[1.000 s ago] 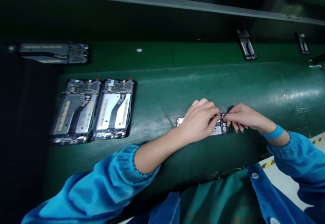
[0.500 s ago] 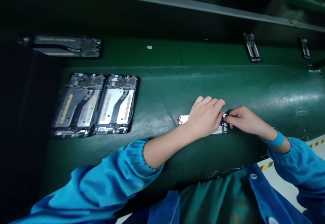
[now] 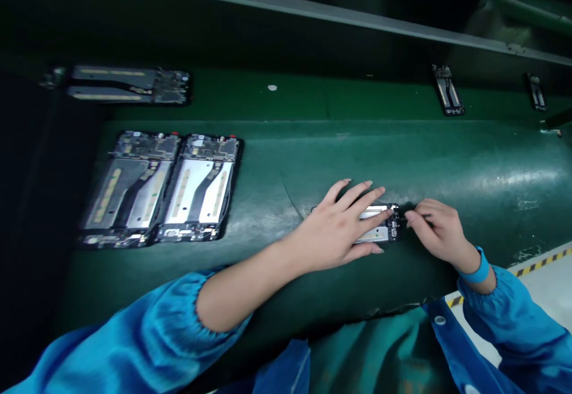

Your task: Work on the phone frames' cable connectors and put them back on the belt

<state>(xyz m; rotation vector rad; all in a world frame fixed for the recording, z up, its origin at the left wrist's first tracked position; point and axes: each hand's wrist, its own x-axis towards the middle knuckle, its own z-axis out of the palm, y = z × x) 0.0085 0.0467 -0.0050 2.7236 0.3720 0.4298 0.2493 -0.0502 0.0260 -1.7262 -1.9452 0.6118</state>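
An opened phone frame (image 3: 382, 226) lies on the green mat (image 3: 447, 161) in front of me, its board end pointing right. My left hand (image 3: 344, 227) lies flat on it with fingers stretched out, covering most of it. My right hand (image 3: 435, 230) sits just right of the phone's board end, its fingers curled toward that edge; whether it holds anything I cannot make out.
Two more opened phone frames (image 3: 163, 188) lie side by side at the left of the mat. On the belt behind lie another frame (image 3: 129, 86) at left and two frames (image 3: 448, 98) at right. A yellow-black floor stripe (image 3: 513, 275) shows lower right.
My left hand has flattened and spread its fingers over the phone. My right hand has drawn back slightly to the right of the phone's end.
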